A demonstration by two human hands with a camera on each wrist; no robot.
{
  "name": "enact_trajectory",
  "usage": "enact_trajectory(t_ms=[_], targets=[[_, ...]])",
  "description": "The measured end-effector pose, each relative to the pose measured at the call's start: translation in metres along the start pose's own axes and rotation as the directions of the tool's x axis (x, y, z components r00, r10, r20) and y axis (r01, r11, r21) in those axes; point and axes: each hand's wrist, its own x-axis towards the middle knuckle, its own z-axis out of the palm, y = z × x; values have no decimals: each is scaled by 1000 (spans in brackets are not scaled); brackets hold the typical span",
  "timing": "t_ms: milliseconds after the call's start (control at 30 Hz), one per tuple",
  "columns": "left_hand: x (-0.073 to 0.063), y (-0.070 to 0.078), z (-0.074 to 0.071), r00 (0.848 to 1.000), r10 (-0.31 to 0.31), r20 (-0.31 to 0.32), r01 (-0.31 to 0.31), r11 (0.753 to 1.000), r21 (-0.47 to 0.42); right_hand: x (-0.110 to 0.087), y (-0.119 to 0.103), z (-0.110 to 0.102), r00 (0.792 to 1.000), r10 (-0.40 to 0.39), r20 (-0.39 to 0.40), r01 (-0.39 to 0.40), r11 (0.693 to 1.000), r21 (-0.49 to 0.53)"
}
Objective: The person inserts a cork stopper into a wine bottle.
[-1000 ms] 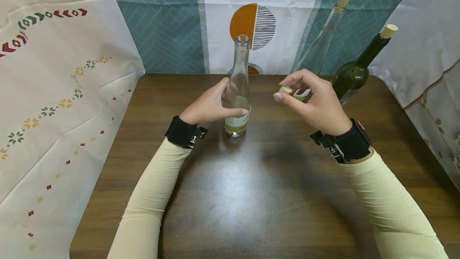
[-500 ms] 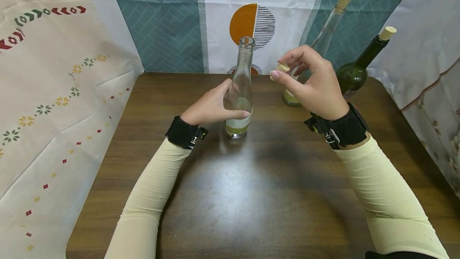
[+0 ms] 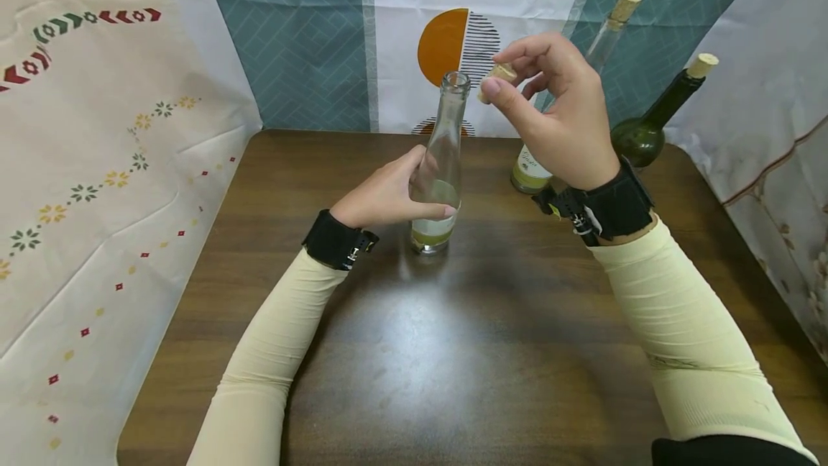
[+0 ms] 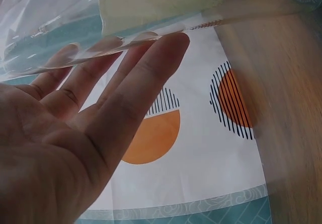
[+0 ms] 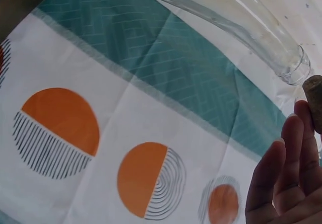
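A clear glass bottle point(image 3: 448, 139) with a pale label stands on the table, its mouth uncovered. My left hand point(image 3: 391, 191) holds it low on the body, thumb in front and fingers behind. In the left wrist view those fingers point(image 4: 133, 90) lie along the glass point(image 4: 161, 10). A short cork point(image 3: 502, 73) is pinched between thumb and fingertips of my right hand point(image 3: 561, 110), just right of the bottle's mouth and apart from it. The right wrist view has the cork point(image 5: 314, 100) close to the bottle's rim point(image 5: 298, 69).
Behind my right hand stands another clear bottle point(image 3: 532, 167) with a cork in its neck, partly hidden. Farther right is a dark green bottle point(image 3: 637, 141), also corked. Patterned cloths hang behind the wooden table point(image 3: 414, 365) and at both sides.
My right hand has risen and moved left with the cork, from low beside the bottle to its mouth. The left hand keeps its hold, and the bottle shows slightly farther right.
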Motion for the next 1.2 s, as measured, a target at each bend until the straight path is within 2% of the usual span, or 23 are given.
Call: enact_trajectory(t_ms=[200,500,733,800,867,933,1000,1100,1200], targets=[[0,1,1,1000,13,5,-13,1000,3,13,-6,6,999,-31,-20,31,1000,6],[-1,3,4,1000,17,21,-16,1000,-16,21,-6,11,1000,-18,-2,19,999,39],[0,3,2,1000,22,16,-22,1000,-15,24,-7,17,996,32,89,-32,999,-7],[0,3,2,1000,20,14,-20,1000,-15,23,-5,19,993,39,113,-43,999,28],[0,2,1,1000,19,12,-19,1000,-14,22,-3,21,992,50,117,-63,992,106],[1,1,1,1000,21,13,-21,1000,-19,21,0,25,992,61,113,-82,976,201],[2,-2,1,999,27,22,-26,999,-32,21,2,29,990,85,111,-116,944,309],[3,-9,0,998,39,51,-35,997,-70,21,4,35,983,140,121,-180,878,443],[4,-15,-2,995,56,85,-45,991,-123,20,5,41,965,217,149,-263,790,553]])
